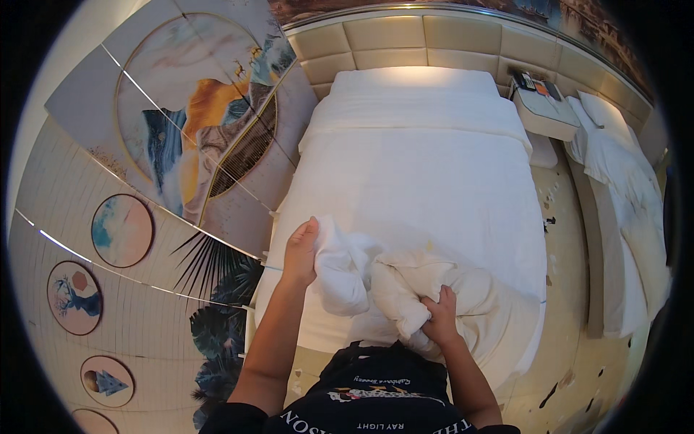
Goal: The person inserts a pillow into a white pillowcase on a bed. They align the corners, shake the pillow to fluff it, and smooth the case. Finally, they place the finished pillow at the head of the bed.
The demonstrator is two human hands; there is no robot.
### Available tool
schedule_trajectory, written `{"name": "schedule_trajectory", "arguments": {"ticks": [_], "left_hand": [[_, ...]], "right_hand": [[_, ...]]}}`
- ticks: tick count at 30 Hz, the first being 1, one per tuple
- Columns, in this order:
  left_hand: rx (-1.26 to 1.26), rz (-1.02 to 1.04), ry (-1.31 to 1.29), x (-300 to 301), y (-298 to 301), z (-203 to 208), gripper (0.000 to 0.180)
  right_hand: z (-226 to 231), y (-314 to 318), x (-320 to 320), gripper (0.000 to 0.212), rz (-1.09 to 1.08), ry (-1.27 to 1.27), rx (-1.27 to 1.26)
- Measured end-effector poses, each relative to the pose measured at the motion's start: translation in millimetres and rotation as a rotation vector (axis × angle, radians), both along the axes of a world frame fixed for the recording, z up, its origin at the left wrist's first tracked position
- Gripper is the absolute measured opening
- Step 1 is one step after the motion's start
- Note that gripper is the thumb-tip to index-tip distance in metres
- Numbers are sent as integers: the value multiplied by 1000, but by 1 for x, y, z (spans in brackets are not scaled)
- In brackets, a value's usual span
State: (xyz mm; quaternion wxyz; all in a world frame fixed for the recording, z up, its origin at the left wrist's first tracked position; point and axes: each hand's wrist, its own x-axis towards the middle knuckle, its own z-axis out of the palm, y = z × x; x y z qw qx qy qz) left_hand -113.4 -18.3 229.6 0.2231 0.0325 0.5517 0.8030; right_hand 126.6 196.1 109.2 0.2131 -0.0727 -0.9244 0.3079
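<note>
My left hand [302, 252] is closed on the edge of a bunched white cloth that looks like a pillowcase [343, 278], held up over the left side of the bed's near end. Fingers curled, my right hand [442, 318] grips a rumpled cream pillow [405, 293] just to the right. Pillow and pillowcase touch in front of my body; whether one is partly inside the other I cannot tell. Both rest on or hang just over the bed [419, 181], which is spread with a smooth white cover.
A padded beige headboard [387, 32] runs along the far wall. A bedside cabinet [547, 108] carries small items at the far right. Beyond a floor strip [564, 217] with dark and pale marks stands a second bed [614, 188] with rumpled white bedding. A decorated wall [170, 239] borders the left.
</note>
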Motion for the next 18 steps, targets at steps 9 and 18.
{"name": "schedule_trajectory", "arguments": {"ticks": [9,18], "left_hand": [[-398,-77,367,10,25,-48,67],[-588,-107,613,28,50,23,77]], "right_hand": [[2,4,6,33,6,72,-6],[2,19,14,34,3,64,-73]]}}
